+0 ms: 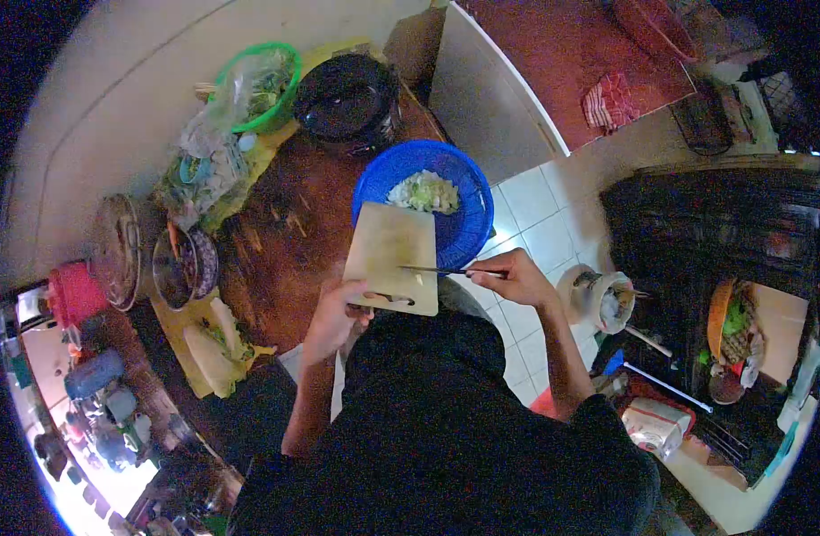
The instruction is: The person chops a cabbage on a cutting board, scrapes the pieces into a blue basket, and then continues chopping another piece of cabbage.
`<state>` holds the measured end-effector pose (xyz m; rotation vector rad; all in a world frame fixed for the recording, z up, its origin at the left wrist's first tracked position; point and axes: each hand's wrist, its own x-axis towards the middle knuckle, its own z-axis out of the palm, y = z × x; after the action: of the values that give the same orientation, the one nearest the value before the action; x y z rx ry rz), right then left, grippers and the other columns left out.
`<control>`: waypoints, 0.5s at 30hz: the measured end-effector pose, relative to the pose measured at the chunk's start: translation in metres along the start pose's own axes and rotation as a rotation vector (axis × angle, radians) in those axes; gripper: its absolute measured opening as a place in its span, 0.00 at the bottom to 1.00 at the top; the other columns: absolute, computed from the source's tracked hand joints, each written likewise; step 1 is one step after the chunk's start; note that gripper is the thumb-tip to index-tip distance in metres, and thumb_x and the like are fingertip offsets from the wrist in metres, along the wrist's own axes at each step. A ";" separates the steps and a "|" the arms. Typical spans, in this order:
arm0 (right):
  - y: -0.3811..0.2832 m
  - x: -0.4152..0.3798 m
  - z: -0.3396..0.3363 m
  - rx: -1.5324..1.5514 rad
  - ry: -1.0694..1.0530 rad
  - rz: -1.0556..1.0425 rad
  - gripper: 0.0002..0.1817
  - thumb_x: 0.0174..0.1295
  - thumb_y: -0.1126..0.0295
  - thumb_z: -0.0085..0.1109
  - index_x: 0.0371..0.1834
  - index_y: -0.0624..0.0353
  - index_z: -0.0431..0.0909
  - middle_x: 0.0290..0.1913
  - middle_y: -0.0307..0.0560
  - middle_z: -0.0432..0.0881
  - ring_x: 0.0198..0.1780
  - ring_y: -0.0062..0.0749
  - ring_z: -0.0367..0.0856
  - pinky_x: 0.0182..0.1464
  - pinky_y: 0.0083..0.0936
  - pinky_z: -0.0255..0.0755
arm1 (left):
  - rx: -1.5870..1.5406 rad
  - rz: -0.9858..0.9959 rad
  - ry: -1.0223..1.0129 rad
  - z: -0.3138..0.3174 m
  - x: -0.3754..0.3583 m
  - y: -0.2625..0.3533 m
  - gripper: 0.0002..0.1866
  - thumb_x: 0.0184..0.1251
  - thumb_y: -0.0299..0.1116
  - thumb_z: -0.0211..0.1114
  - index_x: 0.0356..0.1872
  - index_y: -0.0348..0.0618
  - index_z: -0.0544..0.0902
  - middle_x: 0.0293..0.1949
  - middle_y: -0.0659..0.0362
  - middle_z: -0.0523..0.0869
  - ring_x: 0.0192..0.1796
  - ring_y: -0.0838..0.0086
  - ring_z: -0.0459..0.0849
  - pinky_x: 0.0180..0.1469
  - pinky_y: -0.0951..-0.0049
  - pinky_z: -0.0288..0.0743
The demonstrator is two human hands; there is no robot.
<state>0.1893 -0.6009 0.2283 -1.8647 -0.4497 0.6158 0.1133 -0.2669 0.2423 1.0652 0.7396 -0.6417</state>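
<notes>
While the left hand (330,323) grips a cream rectangular board (390,246), the right hand (517,279) grips a slim dark knife (444,271), apparently scraping, which calls for steadiness; beyond both hands, a round blue plastic basin (471,219) holds chopped pale-green vegetable (428,191).

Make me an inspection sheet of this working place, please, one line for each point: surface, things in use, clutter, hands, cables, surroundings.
Surface: brown table, small scraps scattered on it.
Things in use: cutting board reaching over the near edge of the blue basket; chopped pale pieces in the basket; knife with its blade over the board.
Clutter: black pot, green-rimmed basket with plastic bags, leafy vegetable on a yellow sheet.
Hands: left hand grips the board's near end; right hand holds the knife's handle.
Cables: nothing seen for certain.
Surroundings: white floor tiles; red surface with a striped cloth; edges dark and grainy.
</notes>
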 end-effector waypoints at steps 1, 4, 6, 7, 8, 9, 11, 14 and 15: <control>0.003 -0.003 -0.004 -0.019 -0.006 0.011 0.13 0.62 0.66 0.67 0.43 0.64 0.85 0.28 0.50 0.86 0.26 0.18 0.75 0.28 0.25 0.70 | -0.026 0.003 -0.004 -0.004 0.000 -0.003 0.13 0.63 0.40 0.63 0.42 0.42 0.81 0.35 0.54 0.87 0.33 0.70 0.82 0.31 0.73 0.73; 0.005 -0.003 -0.013 -0.335 0.095 -0.021 0.13 0.61 0.66 0.67 0.44 0.64 0.85 0.28 0.48 0.86 0.25 0.21 0.76 0.29 0.24 0.70 | -0.059 -0.004 -0.034 -0.017 0.003 -0.011 0.14 0.65 0.40 0.62 0.43 0.41 0.81 0.36 0.54 0.87 0.35 0.70 0.82 0.32 0.74 0.73; -0.009 -0.008 -0.016 -0.243 0.080 0.026 0.13 0.60 0.67 0.67 0.44 0.64 0.85 0.28 0.47 0.86 0.24 0.26 0.77 0.29 0.25 0.71 | -0.019 -0.044 -0.068 -0.023 0.002 -0.008 0.14 0.65 0.40 0.62 0.44 0.41 0.80 0.37 0.54 0.87 0.38 0.68 0.83 0.33 0.73 0.74; -0.020 -0.011 -0.015 -0.166 0.072 0.015 0.13 0.60 0.67 0.67 0.44 0.63 0.85 0.29 0.47 0.86 0.25 0.26 0.78 0.30 0.25 0.71 | -0.020 -0.056 -0.057 -0.020 -0.001 -0.006 0.14 0.65 0.40 0.62 0.44 0.42 0.80 0.36 0.54 0.87 0.39 0.68 0.83 0.33 0.73 0.73; -0.025 -0.013 -0.012 -0.091 0.066 0.001 0.12 0.60 0.67 0.67 0.44 0.63 0.85 0.29 0.47 0.86 0.25 0.27 0.79 0.30 0.25 0.71 | -0.019 -0.064 -0.046 -0.013 -0.005 0.000 0.14 0.65 0.40 0.62 0.44 0.42 0.79 0.36 0.54 0.87 0.39 0.68 0.84 0.33 0.74 0.73; -0.026 -0.016 -0.008 -0.035 0.034 -0.065 0.12 0.60 0.68 0.67 0.44 0.63 0.85 0.30 0.48 0.86 0.29 0.27 0.82 0.32 0.25 0.72 | -0.017 -0.069 -0.037 -0.010 -0.006 0.004 0.14 0.66 0.40 0.62 0.45 0.42 0.79 0.36 0.54 0.87 0.39 0.67 0.84 0.33 0.74 0.73; -0.028 -0.019 -0.008 -0.032 -0.079 0.032 0.13 0.61 0.68 0.67 0.44 0.64 0.85 0.31 0.50 0.87 0.32 0.28 0.83 0.35 0.25 0.74 | -0.005 -0.039 -0.029 -0.007 -0.006 0.005 0.13 0.66 0.40 0.62 0.44 0.42 0.79 0.35 0.54 0.86 0.40 0.67 0.85 0.32 0.74 0.73; -0.002 -0.016 -0.008 -0.067 -0.001 0.122 0.15 0.61 0.66 0.67 0.46 0.65 0.85 0.32 0.50 0.87 0.32 0.24 0.82 0.36 0.24 0.75 | 0.023 -0.026 -0.025 -0.002 -0.010 0.013 0.14 0.65 0.39 0.63 0.45 0.42 0.78 0.34 0.54 0.86 0.39 0.68 0.85 0.30 0.74 0.72; 0.002 -0.010 -0.008 -0.070 0.057 0.140 0.15 0.61 0.65 0.67 0.46 0.65 0.85 0.32 0.50 0.87 0.32 0.23 0.82 0.36 0.23 0.75 | 0.032 -0.026 -0.020 -0.002 -0.012 0.015 0.14 0.65 0.39 0.63 0.45 0.42 0.78 0.34 0.54 0.86 0.39 0.69 0.85 0.29 0.75 0.72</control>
<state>0.1864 -0.6131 0.2308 -1.9878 -0.3088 0.6455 0.1173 -0.2586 0.2598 1.0789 0.7290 -0.6880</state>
